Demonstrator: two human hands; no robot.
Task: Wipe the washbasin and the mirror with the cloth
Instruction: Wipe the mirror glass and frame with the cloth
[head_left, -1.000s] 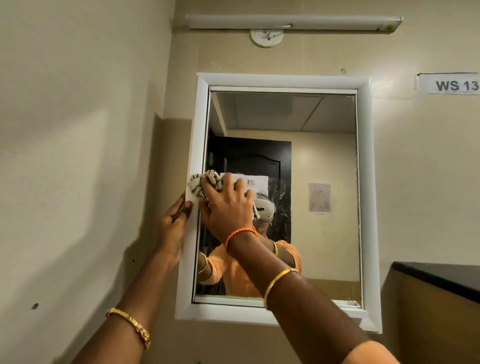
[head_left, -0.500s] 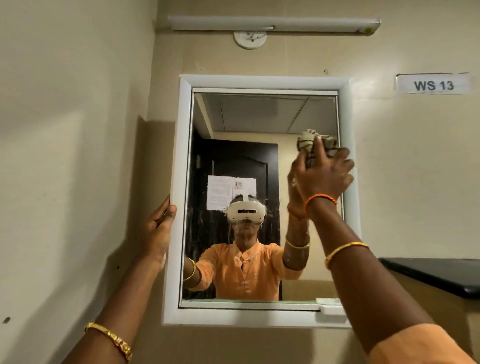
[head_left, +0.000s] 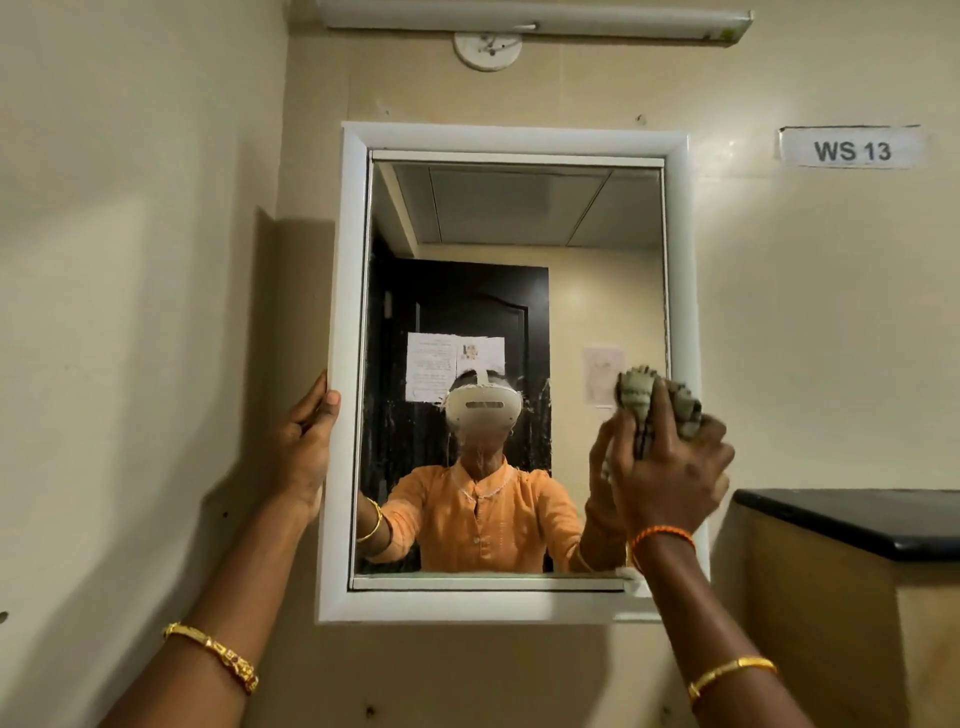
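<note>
Lowered from two o'clock to four o'clock, the cloth is being gripped by the right hand against the mirror; the bottom strip is judged next.

1. I have a single view, a wide-angle camera worn on the person's head.
2. It faces a wall straight on and tilts slightly upward, so the mirror fills the middle of the frame.
3. It sits close: both forearms reach in from the bottom edge, the left hand at the mirror's left edge, the right hand at its right edge.
4. The glass reflects the headset back at me.
</note>
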